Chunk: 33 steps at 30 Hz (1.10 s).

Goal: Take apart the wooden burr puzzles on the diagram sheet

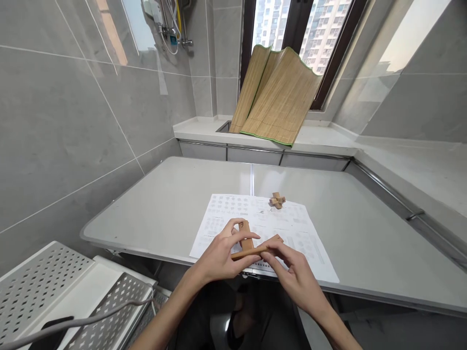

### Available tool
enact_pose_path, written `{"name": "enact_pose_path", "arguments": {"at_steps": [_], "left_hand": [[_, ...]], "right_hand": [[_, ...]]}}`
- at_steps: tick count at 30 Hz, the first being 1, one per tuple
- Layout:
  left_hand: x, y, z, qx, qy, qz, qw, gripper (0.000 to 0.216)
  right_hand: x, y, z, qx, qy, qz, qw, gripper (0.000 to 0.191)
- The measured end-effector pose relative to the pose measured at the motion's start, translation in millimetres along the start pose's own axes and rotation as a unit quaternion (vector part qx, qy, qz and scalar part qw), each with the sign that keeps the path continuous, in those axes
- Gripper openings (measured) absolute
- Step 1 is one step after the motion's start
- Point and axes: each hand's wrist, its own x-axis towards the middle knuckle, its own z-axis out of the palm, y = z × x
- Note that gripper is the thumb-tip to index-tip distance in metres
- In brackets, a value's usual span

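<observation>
Several flat wooden puzzle pieces (247,243) are held together between my hands, just above the near edge of a printed sheet. My left hand (226,248) is closed round their left side, with one piece standing upright by its index finger. My right hand (292,266) pinches the right end, where another piece slants up. The fingers hide part of how the pieces fit together. Beyond them, a small interlocked wooden block puzzle (277,200) rests on the sheet's far right part. Rows of small diagrams cover the white paper sheet (207,233).
The grey folding table (156,209) has a seam down its middle. Behind it, a bamboo mat (280,97) leans against the window above the white counter (324,133). At lower left stands a white perforated rack (47,277) with a grey cable (109,311) across it.
</observation>
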Motion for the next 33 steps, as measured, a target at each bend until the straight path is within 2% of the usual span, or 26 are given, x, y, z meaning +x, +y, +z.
{"name": "enact_pose_path", "arguments": {"at_steps": [2, 5, 8, 10, 14, 21, 29, 33], "left_hand": [[4, -1, 2, -0.022, -0.032, -0.009, 0.999, 0.046], [10, -5, 6, -0.045, -0.070, 0.015, 0.996, 0.058], [15, -10, 9, -0.011, -0.060, 0.055, 0.997, 0.041], [19, -14, 10, 0.038, -0.049, 0.077, 0.995, 0.042], [25, -24, 12, 0.138, -0.035, 0.126, 0.982, 0.042], [34, -49, 24, 0.231, 0.046, 0.192, 0.953, 0.041], [52, -46, 29, 0.261, 0.020, 0.218, 0.940, 0.039], [61, -44, 33, 0.279, 0.021, 0.215, 0.936, 0.041]], "right_hand": [[6, 5, -3, 0.061, -0.005, 0.028, 0.998, 0.030], [13, 13, -8, 0.145, -0.022, 0.068, 0.987, 0.032], [16, 17, -11, 0.199, -0.024, 0.099, 0.975, 0.034], [16, 19, -13, 0.217, -0.014, 0.110, 0.970, 0.035], [12, 20, -17, 0.224, 0.010, 0.114, 0.968, 0.038], [2, 20, -17, 0.264, 0.021, 0.138, 0.954, 0.044], [-4, 34, -28, 0.228, 0.039, 0.118, 0.966, 0.040], [-7, 31, -28, 0.198, 0.060, 0.088, 0.974, 0.038]]}}
